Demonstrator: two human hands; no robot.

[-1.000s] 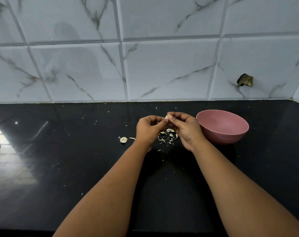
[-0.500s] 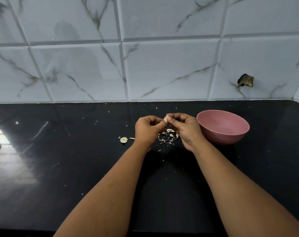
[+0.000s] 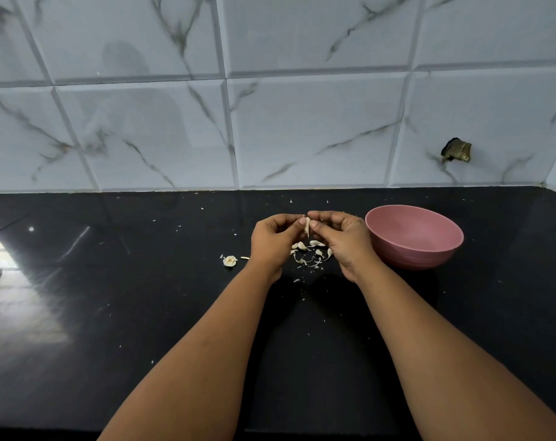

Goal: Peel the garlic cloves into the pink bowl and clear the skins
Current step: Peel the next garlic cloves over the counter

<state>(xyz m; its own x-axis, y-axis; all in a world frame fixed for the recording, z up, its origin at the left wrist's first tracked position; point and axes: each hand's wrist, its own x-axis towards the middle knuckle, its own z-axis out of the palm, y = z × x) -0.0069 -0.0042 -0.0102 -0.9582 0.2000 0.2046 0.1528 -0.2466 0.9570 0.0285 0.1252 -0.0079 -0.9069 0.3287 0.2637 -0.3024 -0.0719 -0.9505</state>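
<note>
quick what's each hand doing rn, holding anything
Left hand: fingers curled, pinching the garlic clove.
Right hand: fingers curled, pinching the same garlic clove from the other side.

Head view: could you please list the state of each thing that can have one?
garlic clove: pinched between both hands, above the counter
left hand: pinches the clove
right hand: pinches the clove
pink bowl: upright; visible inside bare
garlic skins: scattered under the hands
garlic root stub: lying alone, left of the hands
</note>
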